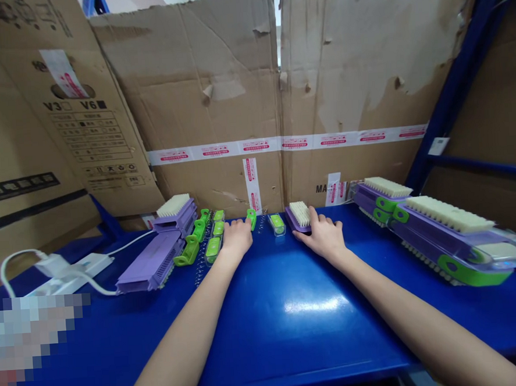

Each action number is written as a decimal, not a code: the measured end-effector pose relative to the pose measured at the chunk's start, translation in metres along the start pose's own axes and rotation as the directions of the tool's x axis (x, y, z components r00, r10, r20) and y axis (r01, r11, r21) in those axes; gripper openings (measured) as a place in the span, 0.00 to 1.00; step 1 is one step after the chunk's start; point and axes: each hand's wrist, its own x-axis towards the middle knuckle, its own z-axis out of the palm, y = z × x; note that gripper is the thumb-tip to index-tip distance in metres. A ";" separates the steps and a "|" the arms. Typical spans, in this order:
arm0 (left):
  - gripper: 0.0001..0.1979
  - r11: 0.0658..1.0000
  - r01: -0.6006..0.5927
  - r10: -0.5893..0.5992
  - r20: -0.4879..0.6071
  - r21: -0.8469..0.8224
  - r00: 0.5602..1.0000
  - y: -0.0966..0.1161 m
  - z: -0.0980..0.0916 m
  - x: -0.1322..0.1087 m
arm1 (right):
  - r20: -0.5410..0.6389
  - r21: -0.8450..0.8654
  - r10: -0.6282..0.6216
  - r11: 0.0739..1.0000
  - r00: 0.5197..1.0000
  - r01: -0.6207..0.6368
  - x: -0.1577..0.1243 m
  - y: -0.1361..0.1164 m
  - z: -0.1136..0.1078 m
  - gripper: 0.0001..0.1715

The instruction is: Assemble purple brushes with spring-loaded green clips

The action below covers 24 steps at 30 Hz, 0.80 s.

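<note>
My left hand [238, 238] is closed, its fingers bent against a small green plastic part [251, 219] with a hole in it. Fingers and thumb of my right hand [326, 235] wrap round a purple brush head [298, 218] with cream bristles facing up. Between the two hands lie a clear plastic case with a green insert [277, 223] and a thin metal spring [262, 223]. Left of my left hand, several similar clear cases [213, 249] form a row beside springs [200, 266] and green handle parts [188, 251].
Purple brush bodies [151, 260] are stacked at the left, near a white power strip [77, 271] with a cable. On the right stand assembled purple and green brushes [453, 233]. Cardboard sheets [203, 91] wall off the back of the blue table [289, 342]; a blue post [447, 82] rises at right.
</note>
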 end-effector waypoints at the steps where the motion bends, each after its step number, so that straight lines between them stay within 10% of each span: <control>1: 0.15 1.000 -0.013 0.013 0.016 -0.002 1.000 -0.001 0.000 0.001 | -0.002 0.003 -0.002 1.000 1.000 0.002 0.000 0.000 0.000 0.48; 13: 0.14 0.979 -0.203 0.201 -0.243 0.014 0.949 0.007 -0.021 -0.001 | -0.277 0.156 -0.130 0.972 0.952 0.178 0.001 0.004 -0.016 0.32; 16: 0.14 0.903 -0.429 0.399 -0.394 0.013 0.828 0.018 -0.023 -0.004 | -0.334 0.285 -0.208 0.907 0.919 0.309 -0.001 0.003 -0.019 0.33; 20: 0.14 0.747 -0.661 0.551 -0.624 0.073 0.554 0.038 -0.020 -0.009 | -0.327 0.448 -0.148 0.846 0.933 0.291 -0.003 -0.006 -0.021 0.34; 24: 0.12 0.689 -0.719 0.550 -0.712 0.092 0.436 0.054 -0.014 -0.013 | -0.253 0.628 -0.141 0.729 0.957 0.274 -0.005 -0.014 -0.023 0.26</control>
